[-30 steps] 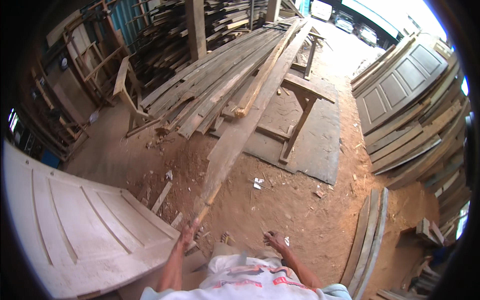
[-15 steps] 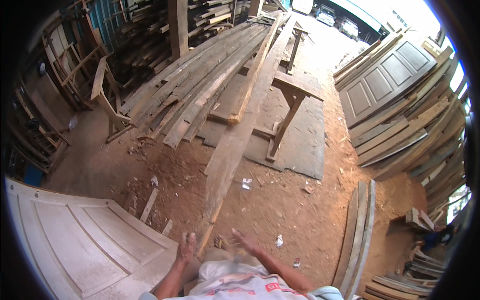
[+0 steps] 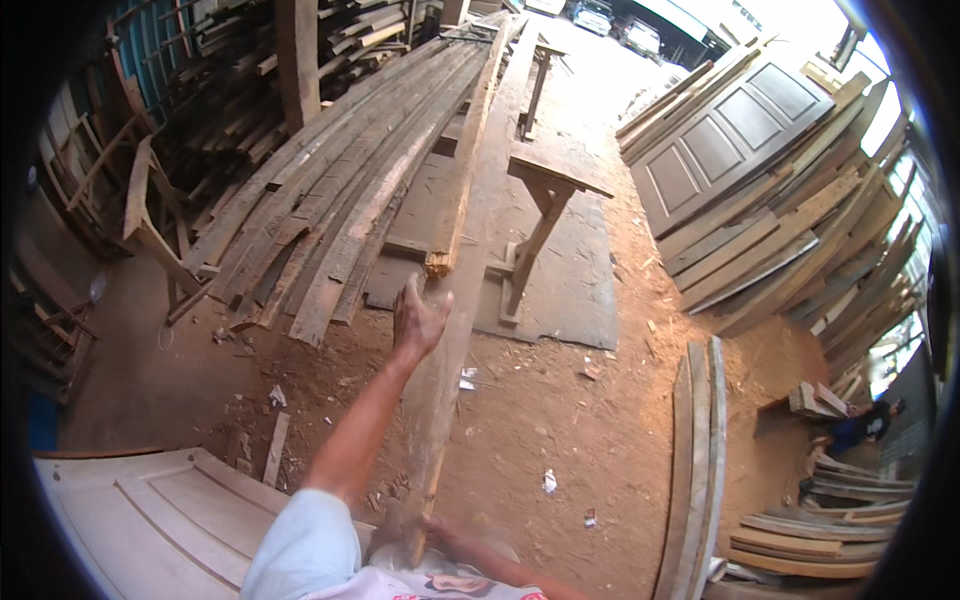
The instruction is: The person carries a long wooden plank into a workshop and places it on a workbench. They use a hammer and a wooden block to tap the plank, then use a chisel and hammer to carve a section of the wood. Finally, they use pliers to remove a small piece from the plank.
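A long wide plank (image 3: 445, 360) runs away from my body, its near end by my waist and its far part lying along a wooden trestle (image 3: 560, 178). My left hand (image 3: 421, 322) reaches forward over this plank, fingers and thumb apart, holding nothing. Just beyond its fingertips is the rough, splintered end of a narrower beam (image 3: 462, 190); whether they touch is unclear. Low down, my right hand (image 3: 445, 535) is at the near end of the wide plank. It is smeared by motion, so its grip does not show.
Several long boards (image 3: 330, 215) lie stacked to the left of the beam. A white panelled door (image 3: 150, 520) is at the lower left. At right, a brown panelled door (image 3: 730, 140) leans on timber, and narrow planks (image 3: 695, 470) lie on the ground. A person (image 3: 870, 425) is at far right.
My left hand has moved forward from near my waist to the beam's end. My right hand has come inward to the wide plank's near end. The view has shifted rightward.
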{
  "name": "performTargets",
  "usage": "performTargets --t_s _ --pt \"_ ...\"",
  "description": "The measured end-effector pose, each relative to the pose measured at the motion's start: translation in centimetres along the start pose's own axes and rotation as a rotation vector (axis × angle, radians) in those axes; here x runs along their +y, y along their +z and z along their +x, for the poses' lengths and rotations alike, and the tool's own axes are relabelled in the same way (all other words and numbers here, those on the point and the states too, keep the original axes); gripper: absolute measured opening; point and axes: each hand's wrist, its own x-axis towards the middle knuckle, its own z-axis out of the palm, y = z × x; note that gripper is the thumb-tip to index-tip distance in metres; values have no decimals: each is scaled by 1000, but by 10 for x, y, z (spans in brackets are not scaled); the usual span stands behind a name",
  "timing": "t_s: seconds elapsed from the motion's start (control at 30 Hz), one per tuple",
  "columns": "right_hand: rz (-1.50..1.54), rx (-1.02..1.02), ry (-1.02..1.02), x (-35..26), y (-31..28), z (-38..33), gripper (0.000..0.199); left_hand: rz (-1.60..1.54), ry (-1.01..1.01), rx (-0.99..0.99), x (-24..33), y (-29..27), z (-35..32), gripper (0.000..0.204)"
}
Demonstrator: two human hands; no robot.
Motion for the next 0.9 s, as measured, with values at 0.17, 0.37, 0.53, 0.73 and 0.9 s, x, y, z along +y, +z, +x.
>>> performTargets --t_s 0.17,0.37,0.53,0.73,0.9 --pt "211 -45 -122 -5 24 -3 59 19 -60 -33 -9 62 63 100" --pt "-56 120 -171 -12 39 6 52 64 -148 -83 -21 77 90 93" --pt "-15 260 -170 -11 56 5 52 -25 -58 -27 -38 62 104 82" --pt "-63 318 -230 -25 73 -11 50 -59 -122 -128 -13 34 113 78" --pt "0 379 -229 -6 63 -10 48 -16 -87 -51 -27 36 119 75"
